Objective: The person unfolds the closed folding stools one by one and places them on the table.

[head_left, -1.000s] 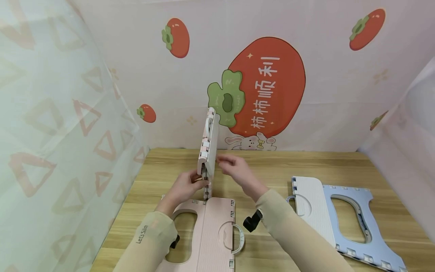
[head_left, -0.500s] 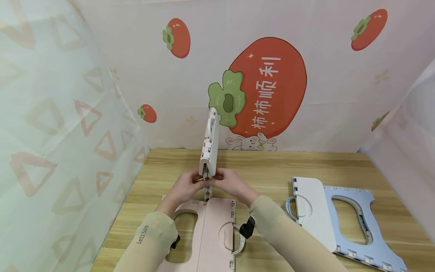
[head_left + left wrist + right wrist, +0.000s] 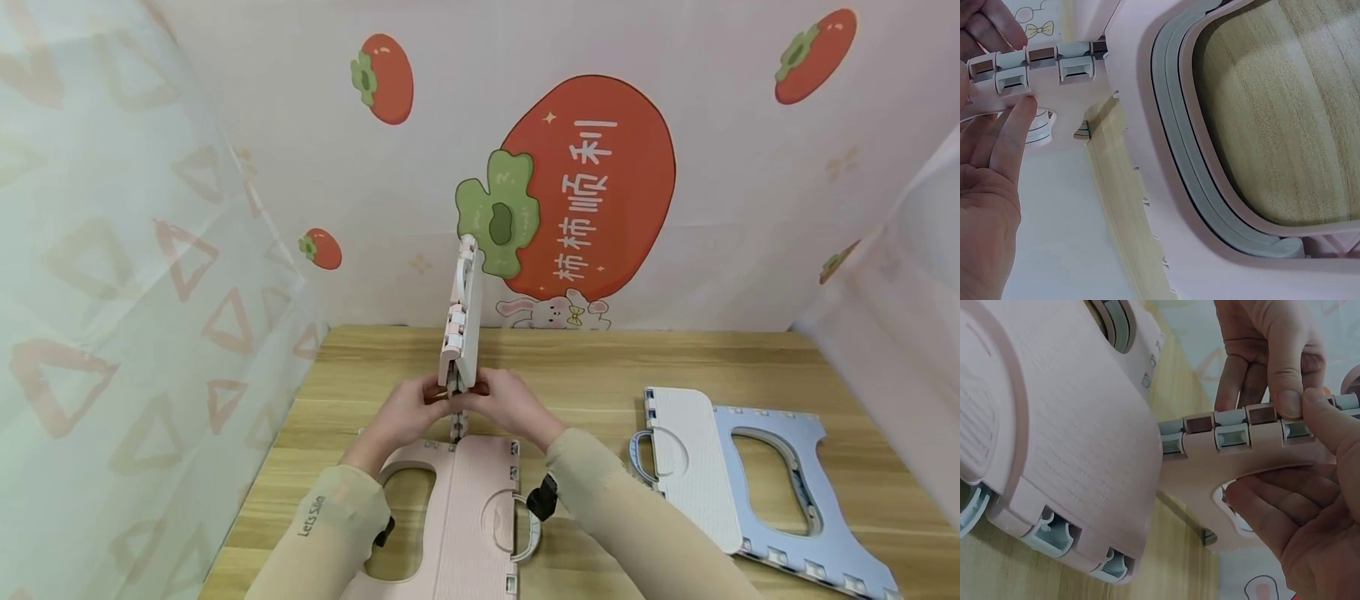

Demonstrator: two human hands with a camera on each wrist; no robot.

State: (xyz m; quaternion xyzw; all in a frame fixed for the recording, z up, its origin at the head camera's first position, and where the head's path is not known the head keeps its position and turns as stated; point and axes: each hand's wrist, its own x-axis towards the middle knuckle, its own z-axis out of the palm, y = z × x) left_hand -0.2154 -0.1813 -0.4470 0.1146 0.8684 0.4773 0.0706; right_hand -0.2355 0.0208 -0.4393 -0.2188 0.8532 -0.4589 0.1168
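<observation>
Toward ten o'clock on the table (image 3: 585, 362), a folding stool (image 3: 468, 325) stands up. I see the left hand (image 3: 407, 414) and right hand (image 3: 512, 407) pinch its hinges (image 3: 1232, 434). A quick fold could nip them; letting go could tip it onto the flat stool (image 3: 474, 492) at its six o'clock.

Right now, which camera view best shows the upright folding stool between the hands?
The head view: it shows nearly the full height of the upright folding stool, though the left hand and the right hand cover some. Both wrist views show only part, close up, including its hinged edge.
</observation>
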